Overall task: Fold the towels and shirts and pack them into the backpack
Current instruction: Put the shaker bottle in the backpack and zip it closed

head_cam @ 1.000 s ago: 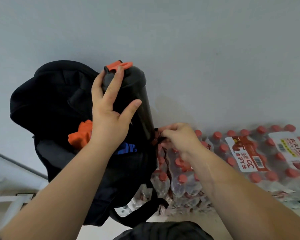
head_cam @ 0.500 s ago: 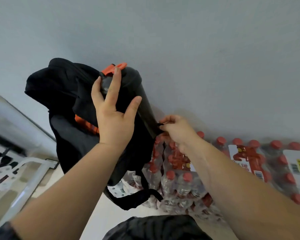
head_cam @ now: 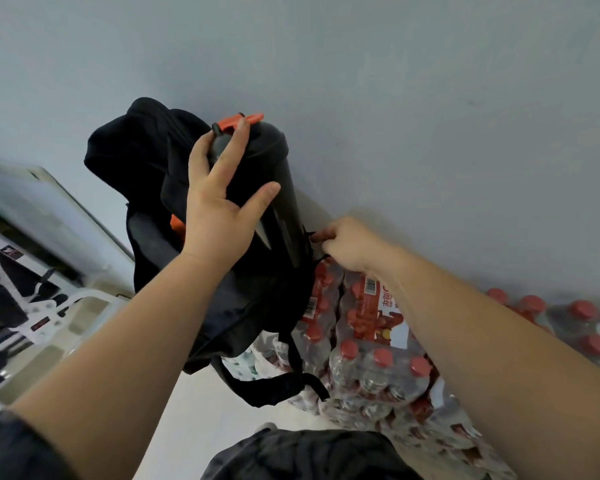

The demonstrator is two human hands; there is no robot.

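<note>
A black backpack (head_cam: 146, 157) with an orange loop (head_cam: 241, 120) on top stands against the grey wall, resting on packs of bottles. My left hand (head_cam: 219, 206) grips the backpack's upper front, fingers spread over the black fabric. A sliver of orange cloth (head_cam: 176, 224) shows inside the narrow opening beside my left palm. My right hand (head_cam: 350, 244) is pinched shut on a small black zipper pull at the backpack's right side. Whatever else is packed inside is hidden.
Shrink-wrapped packs of red-capped water bottles (head_cam: 371, 358) lie under and to the right of the backpack. A white frame with dark items (head_cam: 32, 299) stands at the left. A dark garment (head_cam: 309, 455) shows at the bottom edge. The grey wall (head_cam: 395, 98) is close behind.
The backpack's opening has narrowed: the orange and blue cloth seen earlier is nearly covered. My right hand has travelled up the backpack's side with the zipper pull. The view has swung left.
</note>
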